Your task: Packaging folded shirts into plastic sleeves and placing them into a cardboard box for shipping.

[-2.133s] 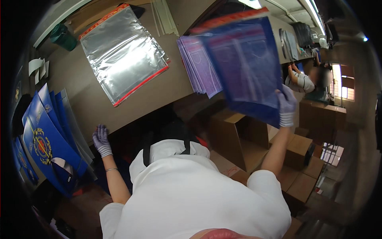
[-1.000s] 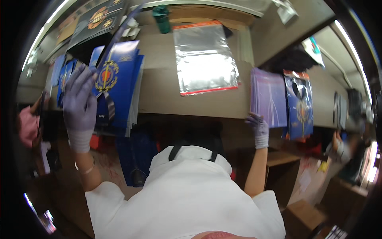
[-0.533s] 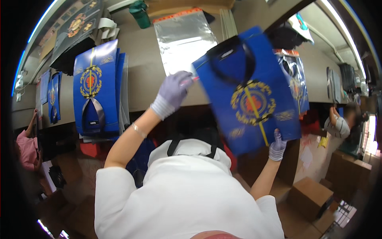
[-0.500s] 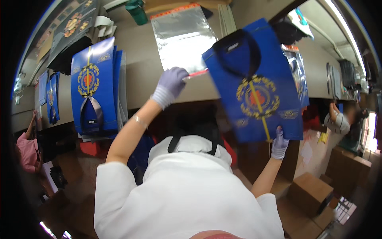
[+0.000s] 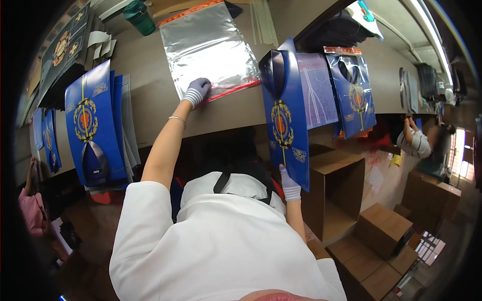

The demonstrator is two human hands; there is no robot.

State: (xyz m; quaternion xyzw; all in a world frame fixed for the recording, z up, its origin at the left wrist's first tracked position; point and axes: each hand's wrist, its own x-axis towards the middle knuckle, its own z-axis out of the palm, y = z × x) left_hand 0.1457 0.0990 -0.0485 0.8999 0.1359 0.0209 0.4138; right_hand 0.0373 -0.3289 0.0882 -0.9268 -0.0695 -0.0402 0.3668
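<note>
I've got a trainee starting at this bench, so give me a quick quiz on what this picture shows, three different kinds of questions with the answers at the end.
1. Multiple choice: what does the right hand hold?
A) a roll of tape
B) a blue bag with a ribbon handle
C) a stack of white paper

2. True or false: the left hand is touching a cardboard box.

3. Fill in the colour: the cylindrical container just left of the far end of the clear plastic sleeves is dark ____.

Key:
1. B.
2. False; it is at the red edge of the clear plastic sleeves.
3. Green.
</note>
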